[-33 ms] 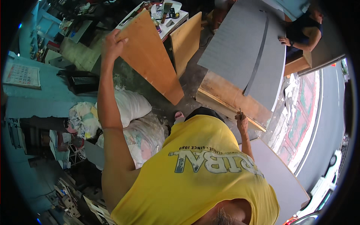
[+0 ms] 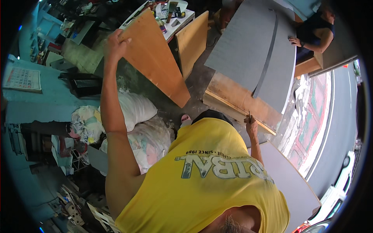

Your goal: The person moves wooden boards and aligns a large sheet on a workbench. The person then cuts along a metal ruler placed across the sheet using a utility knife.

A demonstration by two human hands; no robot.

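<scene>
My left hand (image 2: 117, 45), arm stretched out, grips the upper corner of an orange-brown wooden board (image 2: 155, 58) that tilts beside a second, paler board (image 2: 190, 44). At my right, a grey sheet (image 2: 244, 42) lies on a wooden bench or box (image 2: 241, 93), with a long dark straight strip (image 2: 266, 58) across it. My right hand (image 2: 251, 126), by the near end of the bench, is closed on a thin stick-like tool, too small to identify. My yellow shirt (image 2: 202, 194) hides much of the lower view.
A co-worker in dark clothes (image 2: 318, 31) rests a hand on the grey sheet's far edge. A cluttered white table (image 2: 175, 31) stands behind the boards. White sacks (image 2: 132, 110) lie at my left. A pale panel (image 2: 291, 178) is near my right; a roadway with cars runs beyond.
The orange-brown board in my left hand has shifted very slightly upward. Both hands keep their grip, and little else differs.
</scene>
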